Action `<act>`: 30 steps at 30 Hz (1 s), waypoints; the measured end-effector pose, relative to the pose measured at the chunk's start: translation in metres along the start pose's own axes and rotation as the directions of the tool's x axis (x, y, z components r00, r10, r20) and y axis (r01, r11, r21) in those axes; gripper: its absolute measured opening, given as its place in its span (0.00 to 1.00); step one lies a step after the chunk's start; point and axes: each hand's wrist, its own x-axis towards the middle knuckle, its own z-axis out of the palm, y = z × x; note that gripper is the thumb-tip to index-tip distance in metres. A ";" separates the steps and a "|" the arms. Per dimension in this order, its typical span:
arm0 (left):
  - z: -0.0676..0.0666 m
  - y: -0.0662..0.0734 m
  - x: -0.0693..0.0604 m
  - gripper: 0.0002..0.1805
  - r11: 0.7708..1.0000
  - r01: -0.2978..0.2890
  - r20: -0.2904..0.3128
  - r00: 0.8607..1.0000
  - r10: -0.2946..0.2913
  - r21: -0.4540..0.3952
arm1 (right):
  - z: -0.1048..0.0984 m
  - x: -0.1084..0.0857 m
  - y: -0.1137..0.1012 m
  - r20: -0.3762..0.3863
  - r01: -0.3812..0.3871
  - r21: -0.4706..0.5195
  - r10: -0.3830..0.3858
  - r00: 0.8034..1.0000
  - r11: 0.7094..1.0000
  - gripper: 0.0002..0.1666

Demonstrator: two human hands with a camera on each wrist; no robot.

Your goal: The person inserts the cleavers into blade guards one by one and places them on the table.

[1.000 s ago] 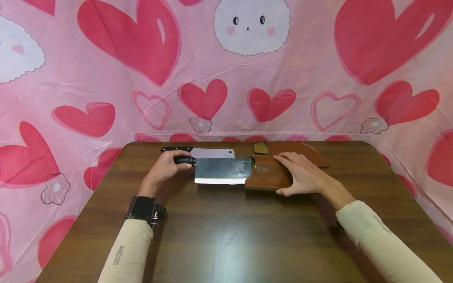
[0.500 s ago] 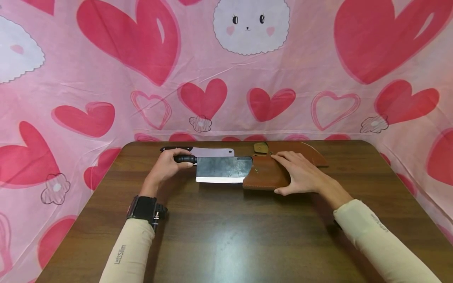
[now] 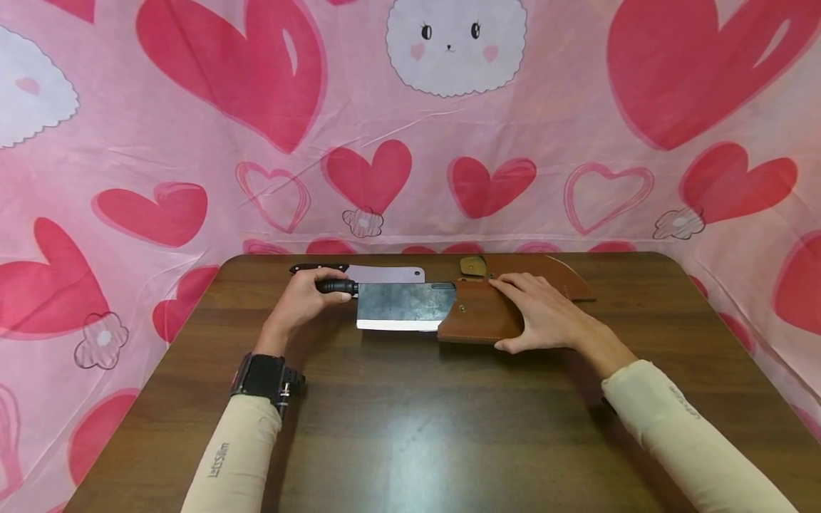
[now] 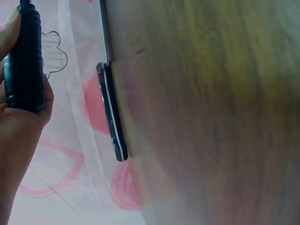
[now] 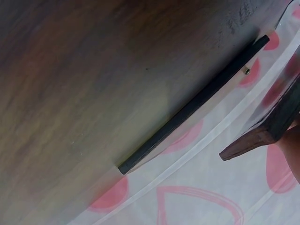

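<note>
In the head view, my left hand (image 3: 303, 303) grips the black handle (image 3: 336, 286) of a dark-bladed cleaver (image 3: 400, 303) with a bright lower edge. My right hand (image 3: 545, 313) holds a brown leather knife sheath (image 3: 484, 313), fingers at its upper edge and thumb at its lower one. The blade's far end lies inside the sheath mouth; the rest of the blade is bare. In the left wrist view, the fingers wrap round the handle (image 4: 26, 61). The right wrist view has the sheath (image 5: 262, 133) held above the table, seen edge-on.
Behind lies a second cleaver (image 3: 388, 274) with a black riveted handle. A second brown sheath (image 3: 558, 274) with an opened flap (image 3: 473, 266) rests at the table's back edge. The wooden table (image 3: 398, 413) meets a pink heart-patterned cloth (image 3: 436, 128).
My right hand and the sheath have shifted slightly left. My left hand and the cleaver have moved slightly right, so a little less of the blade shows.
</note>
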 end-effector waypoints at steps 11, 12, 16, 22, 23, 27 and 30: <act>0.002 0.004 -0.001 0.21 0.999 0.035 0.013 0.999 -0.034 -0.033 | 0.001 0.002 -0.001 -0.021 0.030 -0.012 -0.030 0.999 0.999 0.65; 0.002 0.004 -0.001 0.21 0.999 0.038 0.013 0.999 -0.037 -0.034 | 0.001 0.002 -0.001 -0.021 0.031 -0.014 -0.031 0.999 0.999 0.65; 0.003 0.005 -0.001 0.21 0.999 0.035 0.008 0.999 -0.034 -0.029 | 0.001 0.003 -0.003 -0.015 0.033 -0.020 -0.034 0.999 0.999 0.65; 0.007 0.006 0.000 0.20 1.000 0.005 -0.003 1.000 -0.005 -0.017 | 0.002 0.006 -0.007 -0.001 0.041 -0.023 -0.041 0.999 0.999 0.64; 0.007 0.006 0.000 0.20 1.000 0.001 -0.005 1.000 -0.001 -0.018 | 0.002 0.006 -0.007 0.000 0.040 -0.023 -0.040 0.999 0.999 0.64; 0.009 0.006 0.001 0.20 1.000 -0.003 -0.013 1.000 0.003 -0.019 | 0.004 0.007 -0.006 -0.007 0.041 -0.027 -0.041 0.999 0.999 0.65; 0.009 0.006 0.001 0.20 1.000 0.003 -0.017 1.000 -0.004 -0.022 | 0.004 0.006 -0.006 -0.020 0.048 -0.024 -0.048 0.999 0.999 0.65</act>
